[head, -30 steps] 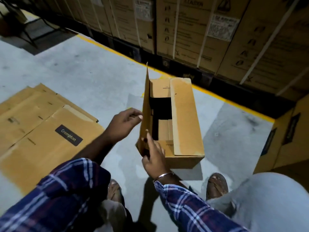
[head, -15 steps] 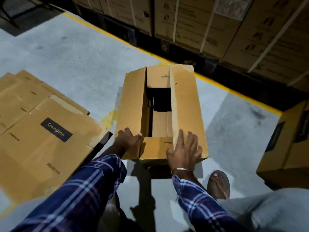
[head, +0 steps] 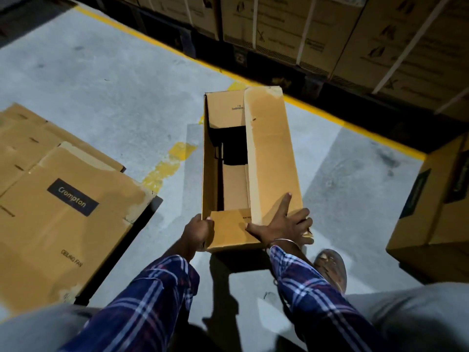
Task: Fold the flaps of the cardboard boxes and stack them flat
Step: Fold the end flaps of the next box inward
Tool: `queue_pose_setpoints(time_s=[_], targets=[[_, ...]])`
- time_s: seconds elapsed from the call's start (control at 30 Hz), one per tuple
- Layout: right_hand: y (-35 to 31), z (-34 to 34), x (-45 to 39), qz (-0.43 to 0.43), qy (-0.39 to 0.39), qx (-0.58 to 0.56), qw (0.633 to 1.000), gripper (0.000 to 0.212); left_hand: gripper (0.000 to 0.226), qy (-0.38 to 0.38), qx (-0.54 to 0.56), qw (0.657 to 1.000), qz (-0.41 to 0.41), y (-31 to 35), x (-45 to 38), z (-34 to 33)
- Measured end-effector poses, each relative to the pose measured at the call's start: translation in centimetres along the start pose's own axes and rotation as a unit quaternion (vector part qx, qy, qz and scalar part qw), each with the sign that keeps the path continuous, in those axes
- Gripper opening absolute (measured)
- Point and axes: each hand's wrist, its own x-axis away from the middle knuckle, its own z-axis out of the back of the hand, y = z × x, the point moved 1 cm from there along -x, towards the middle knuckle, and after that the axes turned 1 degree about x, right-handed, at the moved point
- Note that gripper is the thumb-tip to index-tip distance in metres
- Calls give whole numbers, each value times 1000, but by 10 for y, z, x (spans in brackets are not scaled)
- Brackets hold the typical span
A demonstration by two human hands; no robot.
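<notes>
While the left hand (head: 199, 231) grips the long brown cardboard box (head: 250, 171) and the flat right hand (head: 284, 226) presses its flap, the flap may spring up.

1. The scene is dim overall; the concrete floor (head: 106, 80) is the brightest area, lit evenly from above.
2. The wall of stacked cartons (head: 355, 34) along the top edge sits in deep gloom — its printing is barely readable.
3. Hard dark shadows fall on the floor below the open box (head: 269, 153) and under the person's arms, toward the camera.
4. The box's interior is partly black.
5. Wide-angle distortion bends the yellow floor line (head: 177, 50) and the frame's edges.
6. Slight motion blur softens the plaid sleeves (head: 152, 295) and the corners — no glare shows.
</notes>
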Motion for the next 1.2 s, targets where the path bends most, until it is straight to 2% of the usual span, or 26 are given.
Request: queue_pose_setpoints(time_s=[0.17, 0.27, 0.33, 0.43, 0.5, 0.63, 0.73, 0.83, 0.93, 1.03, 1.1, 1.2], targets=[[8, 4, 25, 11, -9, 28, 1000, 147, 31, -11, -21, 999, 31, 3, 31, 5], [13, 15, 31, 15, -35, 16, 999, 135, 29, -11, -88, 996, -8, 20, 51, 17], [14, 28, 36, 23, -46, 5, 999, 120, 39, 3, -161, 984, -69, 36, 63, 33], [17, 63, 52, 97, -38, -21, 994, 79, 56, 19, -245, 955, -165, 70, 90, 56], [21, 92, 62, 156, -19, -29, 987, 69, 56, 20, -272, 937, -217, 94, 114, 67], [37, 134, 56, 229, 80, -39, 969, 88, 56, -9, -294, 908, -297, 116, 151, 77], [64, 151, 29, 215, 151, -31, 965, 74, 61, -42, -321, 890, -321, 117, 166, 75], [83, 152, 1, 154, 180, 55, 970, 64, 69, -69, -396, 863, -306, 116, 174, 68], [86, 130, -16, 70, 150, 101, 981, 72, 73, -79, -451, 836, -301, 118, 174, 63], [84, 100, -33, 11, 93, 139, 986, 81, 72, -104, -460, 828, -305, 125, 173, 59], [82, 83, -40, 15, 29, 106, 994, 72, 72, -114, -454, 825, -316, 130, 174, 58], [79, 59, -52, 52, -41, -28, 997, 46, 72, -131, -453, 821, -321, 136, 169, 52]])
